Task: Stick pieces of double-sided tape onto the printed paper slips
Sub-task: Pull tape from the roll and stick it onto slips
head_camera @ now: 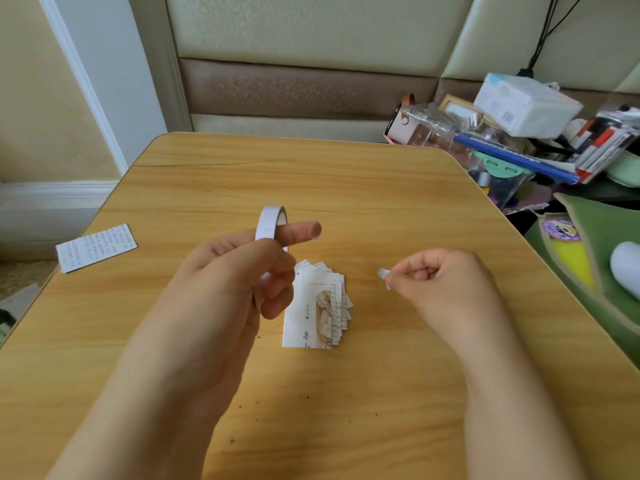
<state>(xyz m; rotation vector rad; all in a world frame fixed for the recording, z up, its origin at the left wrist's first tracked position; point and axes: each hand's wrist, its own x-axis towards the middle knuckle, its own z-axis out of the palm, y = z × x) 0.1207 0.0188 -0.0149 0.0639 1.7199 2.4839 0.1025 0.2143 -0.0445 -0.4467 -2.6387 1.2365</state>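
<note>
My left hand (pixel 242 271) holds a thin white roll of double-sided tape (pixel 268 223), with the index finger pushed through its ring and pointing right. Just below and to the right of that hand, a fanned stack of printed paper slips (pixel 320 306) lies on the wooden table (pixel 311 174); the top slip shows a brownish picture and dark characters. My right hand (pixel 440 282) hovers to the right of the stack and pinches a small white piece of tape (pixel 384 275) between thumb and fingertip. Part of the roll is hidden behind my left fingers.
A separate printed sheet (pixel 95 247) lies near the table's left edge. Beyond the right rear corner stands a clutter of boxes, a clear case and pens (pixel 519 133). A green cushion (pixel 595 254) sits to the right of the table. A padded wall runs along the back.
</note>
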